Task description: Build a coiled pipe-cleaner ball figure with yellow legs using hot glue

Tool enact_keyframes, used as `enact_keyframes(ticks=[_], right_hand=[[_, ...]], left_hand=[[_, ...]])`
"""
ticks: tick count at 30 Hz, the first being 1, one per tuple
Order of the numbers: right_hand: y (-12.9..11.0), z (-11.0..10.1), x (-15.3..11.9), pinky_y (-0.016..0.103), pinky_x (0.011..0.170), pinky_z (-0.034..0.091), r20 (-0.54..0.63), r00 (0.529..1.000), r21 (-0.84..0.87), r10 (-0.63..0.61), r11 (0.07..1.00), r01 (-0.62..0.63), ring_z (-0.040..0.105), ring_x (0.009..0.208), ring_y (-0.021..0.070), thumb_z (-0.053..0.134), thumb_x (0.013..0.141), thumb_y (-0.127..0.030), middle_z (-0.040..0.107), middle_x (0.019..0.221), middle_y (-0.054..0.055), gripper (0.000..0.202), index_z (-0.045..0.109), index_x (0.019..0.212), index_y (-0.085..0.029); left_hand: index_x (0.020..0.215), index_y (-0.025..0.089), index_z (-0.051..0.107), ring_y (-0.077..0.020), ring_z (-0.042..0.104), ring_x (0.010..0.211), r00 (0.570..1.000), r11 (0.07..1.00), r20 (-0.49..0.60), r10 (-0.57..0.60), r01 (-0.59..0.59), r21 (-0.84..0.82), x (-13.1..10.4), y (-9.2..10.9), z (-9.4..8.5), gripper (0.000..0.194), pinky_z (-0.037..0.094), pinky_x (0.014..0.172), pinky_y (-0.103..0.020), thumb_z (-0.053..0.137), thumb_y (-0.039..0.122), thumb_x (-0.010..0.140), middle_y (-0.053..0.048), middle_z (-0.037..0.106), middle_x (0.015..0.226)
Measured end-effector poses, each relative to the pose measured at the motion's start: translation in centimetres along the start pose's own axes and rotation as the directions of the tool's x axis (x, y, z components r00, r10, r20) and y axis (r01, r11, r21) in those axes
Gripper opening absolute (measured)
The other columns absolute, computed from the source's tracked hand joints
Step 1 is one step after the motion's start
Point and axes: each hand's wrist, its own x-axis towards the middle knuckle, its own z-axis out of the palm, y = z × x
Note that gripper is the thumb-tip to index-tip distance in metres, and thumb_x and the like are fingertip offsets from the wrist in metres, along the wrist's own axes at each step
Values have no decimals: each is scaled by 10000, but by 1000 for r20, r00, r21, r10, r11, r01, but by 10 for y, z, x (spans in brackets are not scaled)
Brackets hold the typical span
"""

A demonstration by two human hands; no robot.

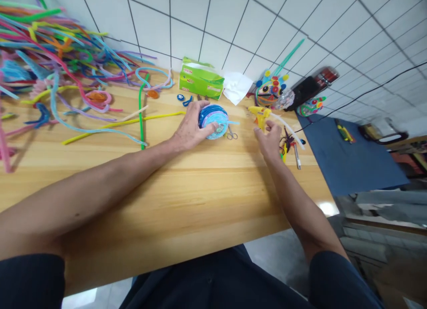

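My left hand [193,129] is closed around a round blue craft piece [218,118] wound from pipe cleaners, dark blue at its side and light blue on top. The thumb presses on its top, and a light blue end sticks out to the right. Small scissors [232,134] lie just beside it. My right hand [270,140] has its fingers wrapped round the handle of a yellow glue gun [260,112], whose nozzle points left. From the gun's back runs a whitish glue stick [288,129].
Many coloured pipe cleaners [66,46] are heaped at the left. A green tissue pack [201,80] stands by the tiled wall. Decorated colourful crafts [268,93] sit at the back right. A pen [297,157] and a dark blue mat [353,158] are farther right.
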Motion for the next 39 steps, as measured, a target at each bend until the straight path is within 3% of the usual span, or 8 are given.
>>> enact_keyframes(ticks=[6,14,18,26,29,31,35,39], right_hand=[[9,19,39,548,1176,551,28,999,-29,46,999,-46,700,1228,318,743,815,-451,760,1312,163,461,653,1199,-212],[8,27,36,576,1112,579,52,998,-3,47,999,-47,729,1038,321,741,796,-451,802,1068,92,339,683,1059,-244],[14,25,37,535,1057,613,76,997,134,26,990,-36,739,976,286,741,824,-429,810,1006,58,304,734,1040,-215],[-6,-3,29,357,621,607,130,990,520,-55,854,-21,687,622,194,841,884,-553,710,692,-25,290,742,850,-283],[-32,-28,20,349,623,622,233,956,588,-180,809,9,721,676,186,892,838,-570,822,882,-18,300,796,961,-314],[-50,-44,12,359,663,641,343,901,584,-265,811,16,750,751,201,921,826,-555,856,970,-13,337,826,1058,-330],[-75,-55,-6,434,826,721,493,796,535,-352,844,42,823,895,255,943,823,-623,881,975,14,367,847,967,-299],[-79,-46,-18,486,855,754,501,799,506,-333,862,42,845,949,281,964,802,-657,893,990,17,412,855,984,-305]], left_hand=[[1498,243,540,-401,632,1379,999,1000,-39,-13,12,-13,0,-2,4,751,535,1243,-632,824,661,944,-161,629,1446],[1530,270,534,-393,628,1417,999,1000,-30,-13,12,-28,-3,-3,1,766,518,1259,-626,785,738,979,-153,626,1487],[1553,290,512,-408,601,1464,998,998,-15,-53,53,-46,-4,-4,-2,790,506,1271,-660,776,771,983,-154,592,1558],[1543,306,496,-383,605,1455,993,992,14,-115,116,-49,-3,5,-8,770,516,1272,-683,729,820,1020,-116,600,1571],[1553,325,497,-385,605,1475,994,993,24,-110,111,-39,-2,4,-9,777,522,1278,-658,718,838,1012,-119,595,1591],[1561,324,492,-390,601,1489,994,994,32,-104,105,-39,-2,2,-9,787,520,1284,-641,709,844,1011,-127,589,1602],[1560,309,493,-396,601,1491,995,994,33,-96,98,-49,-1,-1,-9,790,511,1287,-628,705,837,1013,-139,592,1587],[1558,320,500,-407,580,1513,996,995,22,-86,87,-56,-2,-2,-8,786,481,1311,-651,718,835,1006,-135,596,1583]])
